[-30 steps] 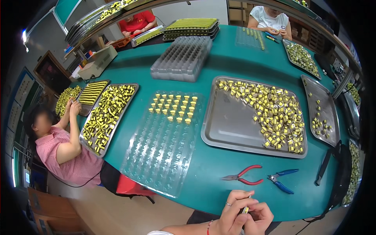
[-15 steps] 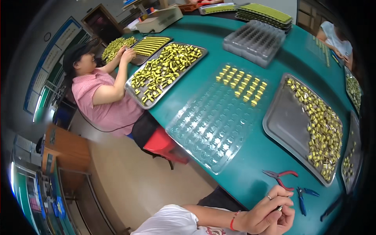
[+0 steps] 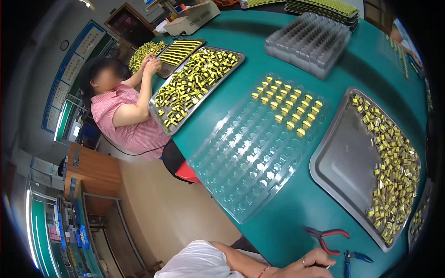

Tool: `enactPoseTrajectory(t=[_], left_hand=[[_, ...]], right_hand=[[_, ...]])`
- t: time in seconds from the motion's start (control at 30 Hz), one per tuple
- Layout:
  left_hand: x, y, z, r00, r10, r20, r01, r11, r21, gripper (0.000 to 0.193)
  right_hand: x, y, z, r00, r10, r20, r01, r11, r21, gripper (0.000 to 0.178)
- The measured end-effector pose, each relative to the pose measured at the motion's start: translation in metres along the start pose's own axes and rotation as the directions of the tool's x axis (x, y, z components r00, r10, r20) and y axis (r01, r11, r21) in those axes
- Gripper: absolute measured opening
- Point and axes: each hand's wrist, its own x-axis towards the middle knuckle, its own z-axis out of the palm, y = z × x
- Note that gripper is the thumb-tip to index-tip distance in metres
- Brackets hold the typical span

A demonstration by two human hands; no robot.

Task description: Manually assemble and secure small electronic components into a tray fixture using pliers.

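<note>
My left hand (image 3: 308,266), with a ring and a red cord at the wrist, is at the bottom edge, partly cut off. Its fingers are closed around something small; only a shiny tip shows. My right hand is out of the picture. Just above my left hand lie red-handled pliers (image 3: 326,236), with a blue-handled hand tool (image 3: 347,263) to their right. Farther up, a clear plastic tray (image 3: 232,171) with moulded pockets holds several short rows of small yellow-wrapped parts (image 3: 289,106) at its far end.
At right, a metal tray (image 3: 343,162) holds loose yellow parts (image 3: 394,171) along its right side. Stacked clear trays (image 3: 308,44) stand at the back. A co-worker in a pink shirt (image 3: 134,118) handles parts beside another full metal tray (image 3: 174,129) at left.
The view has shifted, so my hands sit lower in the picture; my right hand has dropped out of sight. The pliers and trays appear to lie where they were.
</note>
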Motion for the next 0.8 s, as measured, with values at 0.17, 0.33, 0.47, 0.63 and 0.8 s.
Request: enactPoseTrajectory(t=[0.17,0.33,0.47,0.63,0.8], left_hand=[[0.014,-0.002,-0.018,0.980,-0.077,0.183,0.100,0.987,-0.122,0.043],[0.015,0.000,-0.017,0.969,-0.097,0.226,0.137,0.977,-0.166,0.044],[0.018,-0.001,-0.017,0.968,-0.080,0.236,0.118,0.981,-0.151,0.044],[0.013,0.002,-0.013,0.973,-0.066,0.221,0.099,0.985,-0.143,0.043],[0.010,0.000,-0.017,0.971,-0.060,0.229,0.093,0.986,-0.136,0.043]], right_hand=[[0.002,0.005,0.001,0.998,0.059,0.000,-0.059,0.997,0.049,0.036],[-0.006,0.003,0.005,0.995,0.102,-0.012,-0.100,0.990,0.097,0.039],[-0.011,-0.005,0.009,0.994,0.107,-0.006,-0.106,0.986,0.132,0.042],[-0.019,-0.016,0.016,0.992,0.116,0.042,-0.122,0.976,0.181,0.045],[-0.029,-0.019,0.023,0.992,0.120,0.048,-0.128,0.969,0.213,0.048]])
